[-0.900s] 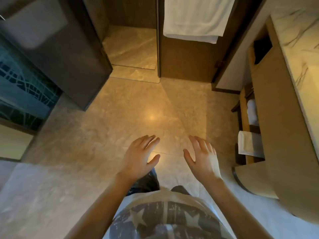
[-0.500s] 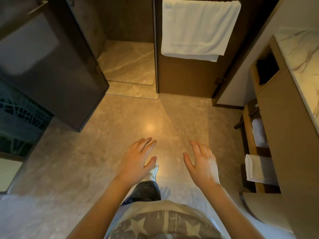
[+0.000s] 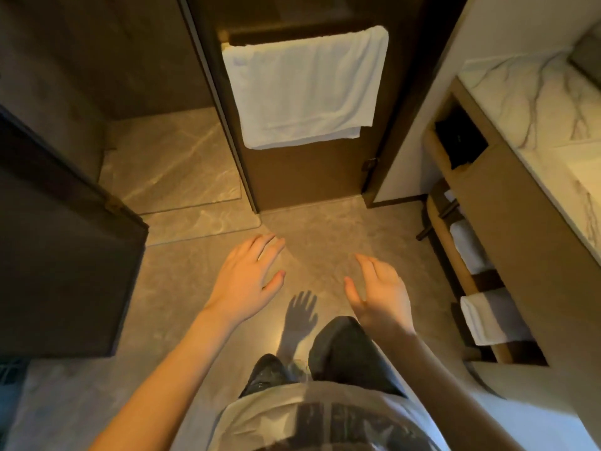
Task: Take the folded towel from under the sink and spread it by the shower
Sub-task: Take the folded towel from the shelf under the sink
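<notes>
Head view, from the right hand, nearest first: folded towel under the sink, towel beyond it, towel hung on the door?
1. Folded towel, low down, right of the right hand.
2. Second towel, just beyond it, same side.
3. Hanging towel, on the door ahead.

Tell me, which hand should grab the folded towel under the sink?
The right hand, probably: the folded towel sits in the vanity on that side, nearer it. The left hand is farther off. Both hands are empty.
</notes>
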Available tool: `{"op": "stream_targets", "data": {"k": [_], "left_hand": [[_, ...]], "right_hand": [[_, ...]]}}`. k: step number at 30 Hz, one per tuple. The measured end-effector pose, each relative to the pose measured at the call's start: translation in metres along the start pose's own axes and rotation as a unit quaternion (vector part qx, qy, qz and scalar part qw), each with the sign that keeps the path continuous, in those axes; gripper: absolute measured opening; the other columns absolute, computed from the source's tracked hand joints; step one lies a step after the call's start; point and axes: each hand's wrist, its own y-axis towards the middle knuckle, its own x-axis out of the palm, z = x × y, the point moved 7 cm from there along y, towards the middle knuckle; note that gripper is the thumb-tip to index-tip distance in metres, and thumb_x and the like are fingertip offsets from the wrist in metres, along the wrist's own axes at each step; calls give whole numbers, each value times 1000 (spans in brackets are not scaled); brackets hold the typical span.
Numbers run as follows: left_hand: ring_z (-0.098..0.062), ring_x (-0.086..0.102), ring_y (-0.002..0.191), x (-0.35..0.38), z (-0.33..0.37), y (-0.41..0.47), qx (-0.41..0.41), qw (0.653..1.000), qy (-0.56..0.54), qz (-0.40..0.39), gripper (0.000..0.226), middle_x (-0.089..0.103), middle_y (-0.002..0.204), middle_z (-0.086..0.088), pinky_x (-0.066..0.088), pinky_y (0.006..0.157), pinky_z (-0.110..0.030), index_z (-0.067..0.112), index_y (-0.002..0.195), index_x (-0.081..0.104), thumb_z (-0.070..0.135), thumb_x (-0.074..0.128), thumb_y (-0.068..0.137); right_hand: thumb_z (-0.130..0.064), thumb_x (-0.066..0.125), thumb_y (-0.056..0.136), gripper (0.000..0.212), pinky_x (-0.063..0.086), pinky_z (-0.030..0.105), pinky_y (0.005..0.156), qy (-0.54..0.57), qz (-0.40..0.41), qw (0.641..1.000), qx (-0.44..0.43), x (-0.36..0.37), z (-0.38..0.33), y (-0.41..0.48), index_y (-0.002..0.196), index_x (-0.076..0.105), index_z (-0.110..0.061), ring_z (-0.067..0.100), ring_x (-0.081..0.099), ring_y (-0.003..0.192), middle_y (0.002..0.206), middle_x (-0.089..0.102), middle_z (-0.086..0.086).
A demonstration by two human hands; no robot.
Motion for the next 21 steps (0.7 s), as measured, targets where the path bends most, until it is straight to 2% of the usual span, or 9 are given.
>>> {"op": "stream_targets", "data": {"k": [4, 8, 11, 13, 17, 21], "left_hand": [[-23, 38, 134, 14, -4, 55, 23, 999, -22, -26, 54, 44, 145, -4, 36, 107, -41, 20, 142, 43, 43, 46, 93], [-21, 36, 136, 19, 2, 108, 43, 998, -26, -36, 54, 43, 146, -2, 33, 109, -38, 22, 143, 42, 46, 44, 94], [-20, 34, 137, 11, 7, 152, 53, 997, -36, -34, 56, 41, 147, 0, 34, 109, -39, 25, 143, 39, 49, 38, 93], [-19, 34, 136, 4, 11, 183, 65, 997, -38, -27, 56, 40, 147, 1, 36, 108, -39, 26, 144, 38, 50, 36, 93], [-21, 38, 133, -5, 30, 240, 129, 991, -25, -36, 56, 44, 144, -1, 40, 106, -39, 23, 142, 40, 48, 39, 92], [-17, 36, 134, -9, 64, 287, 212, 975, -43, -46, 55, 43, 144, 1, 31, 108, -32, 24, 142, 41, 47, 43, 92]], "right_hand": [[-46, 44, 96, 51, 47, 42, 99, 12, 14, 999, 37, -1, 15, 43, 138, 47, -18, 22, 52, 122, 135, 55, 4], [-58, 30, 94, 58, 43, 41, 105, 6, 36, 997, 62, -7, 28, 87, 140, 43, -24, 19, 47, 129, 141, 51, -2], [-56, 35, 95, 56, 39, 40, 106, 16, 47, 995, 89, -18, 43, 119, 141, 43, -25, 18, 45, 130, 142, 51, -2], [-55, 36, 96, 55, 42, 40, 105, 12, 62, 993, 97, -29, 53, 139, 141, 45, -24, 19, 48, 128, 140, 53, -1], [-60, 27, 95, 59, 45, 45, 104, 8, 95, 988, 123, -56, 73, 168, 138, 45, -24, 21, 49, 126, 136, 55, 0], [-54, 37, 96, 49, 43, 40, 102, 3, 152, 971, 183, -75, 98, 172, 136, 43, -26, 20, 49, 124, 134, 55, -1]]}}
